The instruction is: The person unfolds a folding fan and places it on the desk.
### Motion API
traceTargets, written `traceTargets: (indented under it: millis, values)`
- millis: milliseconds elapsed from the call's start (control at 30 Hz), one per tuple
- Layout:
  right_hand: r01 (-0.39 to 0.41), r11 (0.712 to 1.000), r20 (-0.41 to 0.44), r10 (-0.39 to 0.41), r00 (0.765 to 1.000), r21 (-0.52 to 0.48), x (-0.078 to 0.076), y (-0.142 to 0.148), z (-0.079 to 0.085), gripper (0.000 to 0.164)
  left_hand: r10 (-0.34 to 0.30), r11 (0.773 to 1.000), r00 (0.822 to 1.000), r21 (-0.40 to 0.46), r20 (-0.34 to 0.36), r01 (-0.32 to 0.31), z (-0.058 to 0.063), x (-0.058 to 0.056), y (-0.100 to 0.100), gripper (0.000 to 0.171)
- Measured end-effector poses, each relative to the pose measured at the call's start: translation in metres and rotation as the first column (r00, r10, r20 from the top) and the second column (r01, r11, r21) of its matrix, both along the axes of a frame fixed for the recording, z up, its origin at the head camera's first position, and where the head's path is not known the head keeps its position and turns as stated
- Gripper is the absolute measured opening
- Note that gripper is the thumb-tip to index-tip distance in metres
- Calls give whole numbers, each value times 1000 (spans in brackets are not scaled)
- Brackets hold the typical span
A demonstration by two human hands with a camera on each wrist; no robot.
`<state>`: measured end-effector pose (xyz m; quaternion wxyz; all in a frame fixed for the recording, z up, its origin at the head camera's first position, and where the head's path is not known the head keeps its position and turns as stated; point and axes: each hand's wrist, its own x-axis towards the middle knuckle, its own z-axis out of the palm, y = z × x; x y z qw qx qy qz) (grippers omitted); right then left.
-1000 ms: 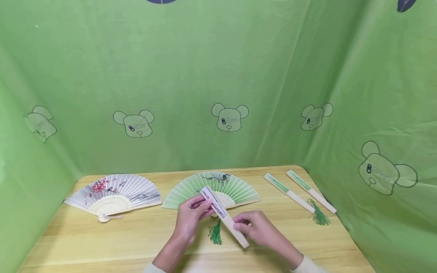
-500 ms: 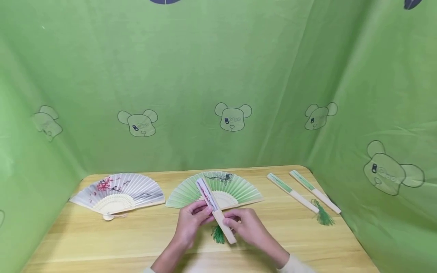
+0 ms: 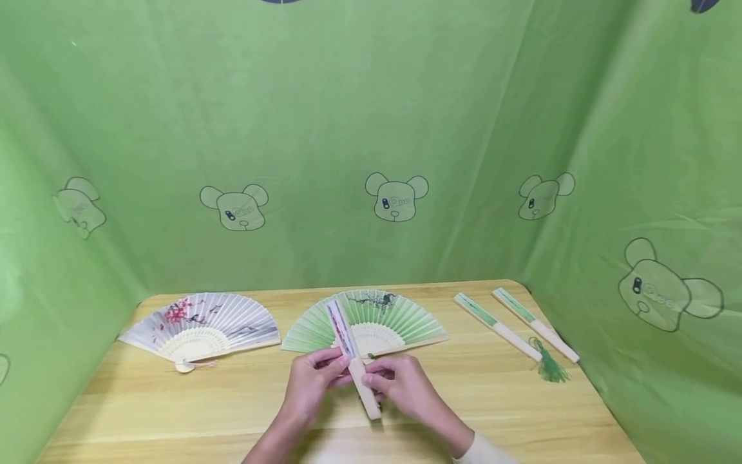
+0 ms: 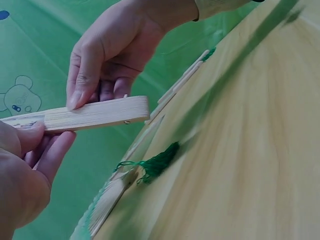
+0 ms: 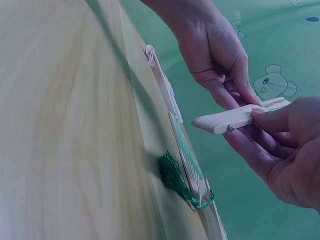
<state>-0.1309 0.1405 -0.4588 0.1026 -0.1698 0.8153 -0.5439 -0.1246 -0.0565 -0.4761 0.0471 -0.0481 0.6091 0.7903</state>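
1. The right hand (image 3: 406, 386) pinches the pale lower section of a closed fan (image 3: 366, 396), thumb on top, fingers beneath. Should this pinch loosen, the lower end could swing down.
2. The left hand (image 3: 310, 380) pinches higher, near where the pale ribs meet the printed band. Uneven pressure from the hands might twist the ribs or wrinkle the cloth.
3. The closed fan is held above the surface (image 3: 145, 412), tilted; sideways strain at its rivet (image 5: 230, 129) could probably stiffen or loosen the pivot.
4. A green tassel (image 4: 159, 162) lies below, near the hands; a low dip might snag it and drag its fan.
5. Behind lies an open green fan (image 3: 414, 325); a dropped closed fan could crease its leaf.
6. Farther out, an open grey fan (image 3: 232, 322) and two closed green fans (image 3: 498, 327) lie well apart; only a wide arm sweep seems likely to knock them.
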Motion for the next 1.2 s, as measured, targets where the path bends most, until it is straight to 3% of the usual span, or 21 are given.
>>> traceTargets:
  millis: [233,800,1200]
  values:
    - [-9,997,99,16,995,-72,2,-6,1,19,-12,999,1000,-36,-13,12,5,3,-6,34]
    - [56,984,221,-18,975,-167,6,-11,5,19,-23,996,998,-88,-55,18,7,9,-6,39]
    - [82,976,250,-29,968,-204,11,-12,12,20,-44,998,999,-51,-2,44,6,12,-10,35]
